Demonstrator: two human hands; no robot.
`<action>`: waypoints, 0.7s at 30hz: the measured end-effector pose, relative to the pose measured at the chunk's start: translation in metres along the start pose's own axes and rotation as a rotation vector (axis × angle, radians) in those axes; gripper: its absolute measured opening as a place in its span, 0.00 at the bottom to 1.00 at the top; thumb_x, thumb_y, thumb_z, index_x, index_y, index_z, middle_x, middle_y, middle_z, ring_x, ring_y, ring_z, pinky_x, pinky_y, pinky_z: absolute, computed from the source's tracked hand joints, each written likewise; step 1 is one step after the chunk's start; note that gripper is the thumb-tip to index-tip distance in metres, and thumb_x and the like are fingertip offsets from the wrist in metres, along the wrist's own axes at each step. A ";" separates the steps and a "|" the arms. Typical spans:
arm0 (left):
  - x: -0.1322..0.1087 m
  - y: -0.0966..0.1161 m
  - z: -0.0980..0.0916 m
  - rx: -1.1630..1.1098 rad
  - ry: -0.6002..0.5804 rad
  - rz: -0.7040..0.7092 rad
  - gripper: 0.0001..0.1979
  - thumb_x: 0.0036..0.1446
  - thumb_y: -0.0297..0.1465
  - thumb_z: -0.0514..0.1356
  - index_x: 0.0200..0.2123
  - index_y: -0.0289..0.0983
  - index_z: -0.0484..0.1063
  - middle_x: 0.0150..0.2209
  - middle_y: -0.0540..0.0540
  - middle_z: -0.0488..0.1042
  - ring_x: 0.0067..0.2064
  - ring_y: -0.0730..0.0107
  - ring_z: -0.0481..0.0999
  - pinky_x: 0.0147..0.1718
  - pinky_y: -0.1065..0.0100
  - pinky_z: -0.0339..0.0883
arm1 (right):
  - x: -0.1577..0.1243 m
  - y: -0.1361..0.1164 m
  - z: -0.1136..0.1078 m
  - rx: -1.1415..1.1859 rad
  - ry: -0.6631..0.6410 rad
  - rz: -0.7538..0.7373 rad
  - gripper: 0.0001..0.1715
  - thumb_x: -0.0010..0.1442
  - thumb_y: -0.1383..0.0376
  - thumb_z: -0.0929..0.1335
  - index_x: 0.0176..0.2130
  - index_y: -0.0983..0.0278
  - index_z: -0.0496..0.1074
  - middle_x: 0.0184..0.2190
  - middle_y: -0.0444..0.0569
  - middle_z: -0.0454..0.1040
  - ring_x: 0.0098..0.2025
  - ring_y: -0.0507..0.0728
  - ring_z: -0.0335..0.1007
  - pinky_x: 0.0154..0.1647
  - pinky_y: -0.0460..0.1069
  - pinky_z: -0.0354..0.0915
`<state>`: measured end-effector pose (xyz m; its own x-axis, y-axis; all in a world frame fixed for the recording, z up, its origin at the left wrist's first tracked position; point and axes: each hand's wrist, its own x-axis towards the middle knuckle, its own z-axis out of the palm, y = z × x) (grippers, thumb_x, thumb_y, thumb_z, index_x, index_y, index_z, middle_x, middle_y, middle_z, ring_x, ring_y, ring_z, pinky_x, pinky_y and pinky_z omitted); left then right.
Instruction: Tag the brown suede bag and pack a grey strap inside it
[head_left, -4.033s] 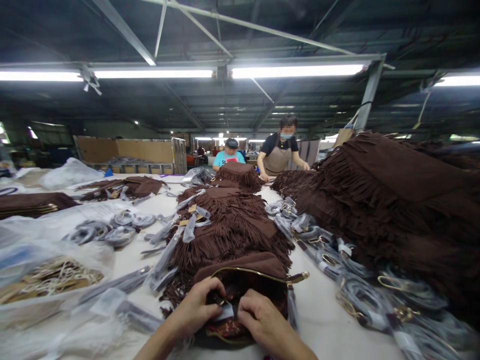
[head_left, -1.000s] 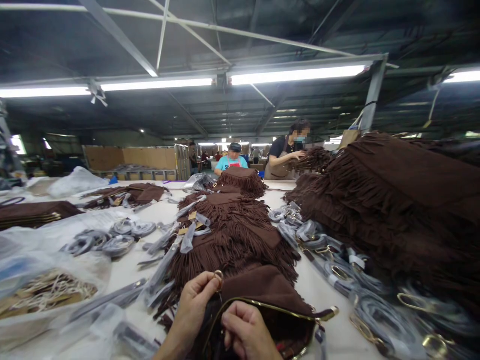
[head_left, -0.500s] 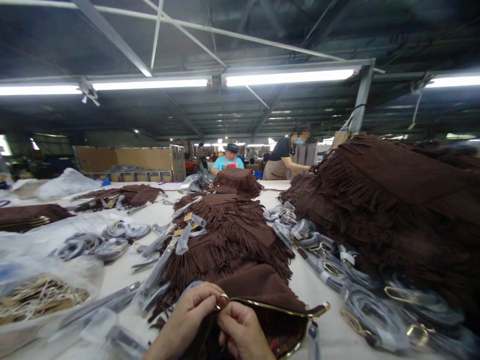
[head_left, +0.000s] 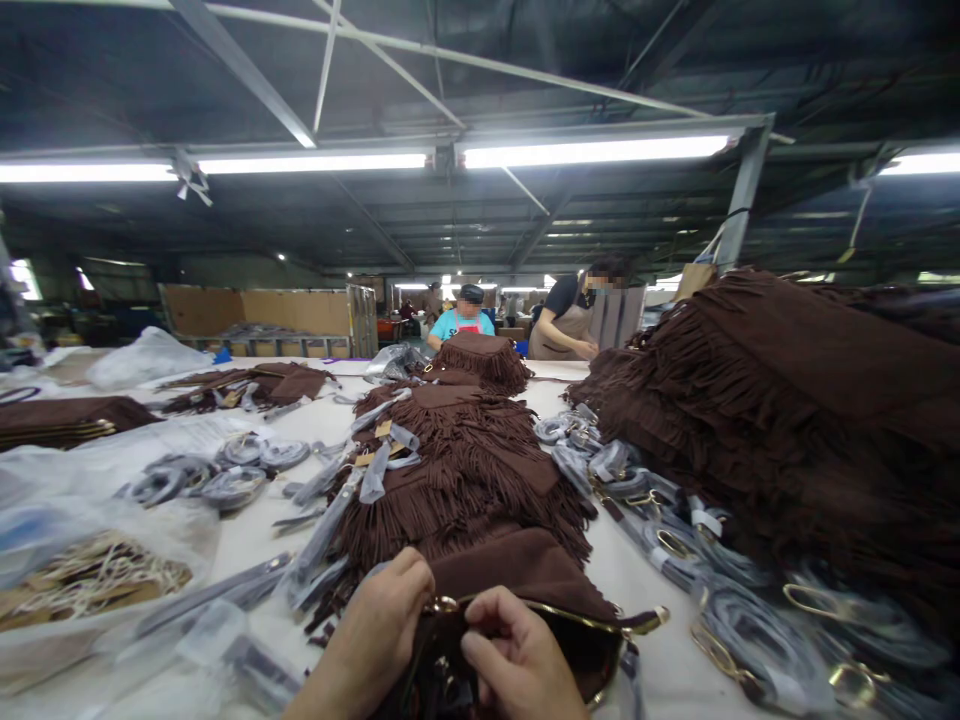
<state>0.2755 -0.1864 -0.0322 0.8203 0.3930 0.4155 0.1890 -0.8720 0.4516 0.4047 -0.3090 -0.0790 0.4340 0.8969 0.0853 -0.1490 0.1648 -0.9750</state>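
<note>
A brown suede fringed bag (head_left: 525, 575) with a gold zipper lies open at the near table edge. My left hand (head_left: 379, 630) pinches the bag's left rim beside a small gold ring (head_left: 442, 604). My right hand (head_left: 517, 660) is curled over the bag's opening, its fingers pressed on the zipper edge right by that ring. Behind this bag runs a row of more brown fringed bags (head_left: 457, 470) with wrapped straps lying on them.
A tall heap of fringed bags (head_left: 787, 420) fills the right side, with plastic-wrapped straps and gold hardware (head_left: 675, 530) along its foot. Bagged coiled straps (head_left: 217, 475) and a bag of cords (head_left: 90, 580) lie left. Two people (head_left: 517, 315) work at the table's far end.
Four seconds ago both hands were inside the bag on a white label. Since then they rose to the left rim, the left hand lifted the gold ring, and both closed on the zipper edge.
</note>
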 end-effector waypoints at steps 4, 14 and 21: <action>-0.003 0.009 -0.008 0.066 -0.032 -0.002 0.13 0.61 0.22 0.41 0.31 0.39 0.62 0.36 0.42 0.69 0.34 0.63 0.70 0.33 0.66 0.62 | -0.006 -0.027 -0.010 0.345 0.006 0.122 0.25 0.42 0.55 0.82 0.30 0.65 0.72 0.22 0.41 0.75 0.20 0.46 0.68 0.19 0.38 0.62; -0.010 0.016 -0.020 0.383 -0.131 -0.077 0.14 0.55 0.19 0.46 0.34 0.39 0.66 0.35 0.42 0.72 0.37 0.58 0.73 0.33 0.65 0.61 | -0.006 -0.026 -0.004 0.101 0.090 0.030 0.29 0.40 0.45 0.80 0.29 0.65 0.77 0.25 0.46 0.77 0.29 0.55 0.75 0.31 0.46 0.72; -0.020 0.006 -0.032 0.272 -0.098 -0.181 0.11 0.61 0.28 0.48 0.31 0.40 0.70 0.31 0.44 0.75 0.34 0.58 0.74 0.31 0.66 0.60 | -0.003 -0.032 0.000 0.015 0.104 -0.025 0.36 0.41 0.36 0.75 0.28 0.64 0.69 0.16 0.39 0.68 0.18 0.49 0.63 0.20 0.43 0.63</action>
<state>0.2431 -0.1896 -0.0125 0.8056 0.5303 0.2641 0.4627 -0.8417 0.2783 0.4086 -0.3171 -0.0479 0.5274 0.8452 0.0866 -0.1503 0.1931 -0.9696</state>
